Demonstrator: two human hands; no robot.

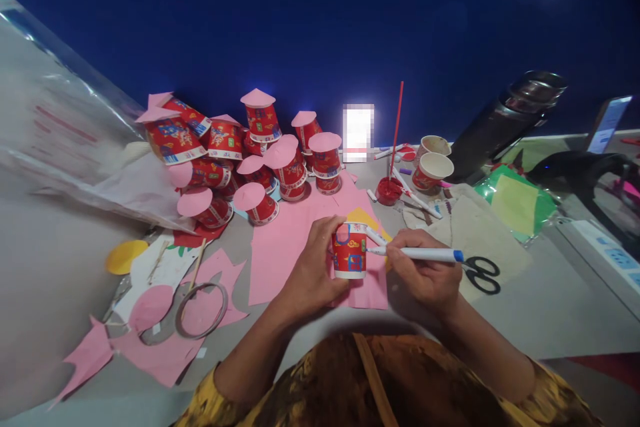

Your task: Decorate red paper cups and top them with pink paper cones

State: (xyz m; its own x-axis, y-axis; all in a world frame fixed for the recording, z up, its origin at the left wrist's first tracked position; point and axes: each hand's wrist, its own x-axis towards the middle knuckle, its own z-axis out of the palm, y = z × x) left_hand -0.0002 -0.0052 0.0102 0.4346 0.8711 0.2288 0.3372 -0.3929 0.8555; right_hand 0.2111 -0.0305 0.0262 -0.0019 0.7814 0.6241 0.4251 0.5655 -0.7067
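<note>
A red paper cup (345, 255) with blue marker drawings and a green patch is held upside down in my left hand (320, 257), fingers curled round its left side. My right hand (425, 267) grips a white marker (425, 253) with a blue end cap; its tip points left and meets, or nearly meets, the cup's right side. Beneath the cup lies a pink paper sheet (280, 260). Just behind it shows an orange-yellow paper piece (361, 217).
Several red cups with pink cone tops (263, 120) are piled at the back left. Pink scraps (150, 353) and a tape roll (201, 310) lie left. Black-handled scissors (483, 275), two pale cups (434, 172), a red pot (389, 192) and a dark thermos (500, 123) stand or lie right.
</note>
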